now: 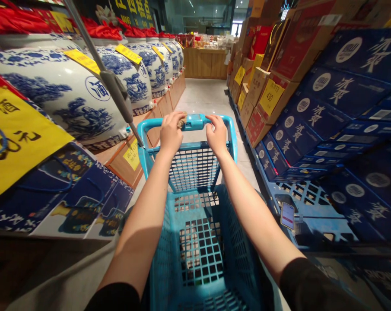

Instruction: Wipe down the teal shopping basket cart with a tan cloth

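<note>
A turquoise plastic shopping cart [195, 194] stands before me, its grid basket below my forearms and its handle bar [195, 122] at the far end. My left hand [171, 134] is closed at the left part of the handle, with a crumpled tan cloth [182, 121] showing by its fingers; the cloth presses against the bar. On the right part of the handle, my right hand [217, 133] curls its fingers over the bar. Both palms are hidden. A grey pole [112, 88] rises from the cart's left side.
Big blue-and-white jars [62, 86] with red cloth tops line the left, behind dark blue gift bags [75, 190]. Stacked blue boxes [331, 95] and brown cartons [258, 86] wall the right. A phone [287, 216] lies near a blue pallet [312, 216]. A wooden counter [205, 62] stands beyond the aisle.
</note>
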`<control>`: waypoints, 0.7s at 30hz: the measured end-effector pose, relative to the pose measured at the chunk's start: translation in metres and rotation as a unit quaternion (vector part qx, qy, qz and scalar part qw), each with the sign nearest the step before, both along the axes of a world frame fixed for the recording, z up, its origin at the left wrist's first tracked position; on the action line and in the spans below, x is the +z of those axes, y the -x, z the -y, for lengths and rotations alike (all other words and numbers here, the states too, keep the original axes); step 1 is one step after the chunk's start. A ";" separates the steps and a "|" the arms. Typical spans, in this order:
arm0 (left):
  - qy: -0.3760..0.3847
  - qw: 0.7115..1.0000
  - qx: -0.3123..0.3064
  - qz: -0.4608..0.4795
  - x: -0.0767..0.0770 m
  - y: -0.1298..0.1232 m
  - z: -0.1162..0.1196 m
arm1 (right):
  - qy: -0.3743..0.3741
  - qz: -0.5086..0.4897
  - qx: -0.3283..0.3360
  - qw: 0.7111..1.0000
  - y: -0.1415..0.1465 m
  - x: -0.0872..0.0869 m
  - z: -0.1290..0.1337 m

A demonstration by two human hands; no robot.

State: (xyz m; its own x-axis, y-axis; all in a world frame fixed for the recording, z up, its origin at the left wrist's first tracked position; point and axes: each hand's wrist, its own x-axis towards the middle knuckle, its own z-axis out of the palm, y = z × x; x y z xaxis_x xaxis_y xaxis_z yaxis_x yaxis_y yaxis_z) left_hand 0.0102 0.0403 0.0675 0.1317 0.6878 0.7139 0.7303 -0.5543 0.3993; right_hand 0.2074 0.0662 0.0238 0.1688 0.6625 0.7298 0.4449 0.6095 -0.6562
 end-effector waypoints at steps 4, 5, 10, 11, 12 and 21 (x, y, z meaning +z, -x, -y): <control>0.006 1.000 -0.011 -0.004 0.001 0.002 -0.002 | -0.004 -0.017 0.001 1.000 -0.001 -0.002 -0.002; 0.008 1.000 0.012 0.015 0.000 0.007 -0.003 | -0.001 -0.022 -0.002 1.000 -0.001 -0.002 -0.002; 0.029 0.991 0.118 0.063 -0.006 0.036 -0.007 | 0.008 -0.021 -0.026 0.999 -0.003 -0.004 -0.005; 0.025 0.989 0.131 0.064 -0.007 0.038 -0.006 | 0.006 -0.020 -0.026 0.999 -0.003 -0.004 -0.005; 0.021 0.987 0.144 0.066 -0.007 0.039 -0.004 | 0.004 -0.019 -0.025 1.000 -0.003 -0.004 -0.006; 0.015 0.996 0.073 0.045 -0.009 0.014 -0.005 | 0.028 -0.001 -0.006 1.000 0.002 -0.003 -0.003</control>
State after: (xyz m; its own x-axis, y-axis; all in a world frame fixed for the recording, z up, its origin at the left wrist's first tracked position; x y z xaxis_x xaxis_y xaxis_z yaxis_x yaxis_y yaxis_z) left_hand -0.0036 0.0457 0.0588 -0.0345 0.7158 0.6974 0.7628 -0.4320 0.4812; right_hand 0.2052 0.0689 0.0211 0.1783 0.7004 0.6911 0.4508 0.5662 -0.6901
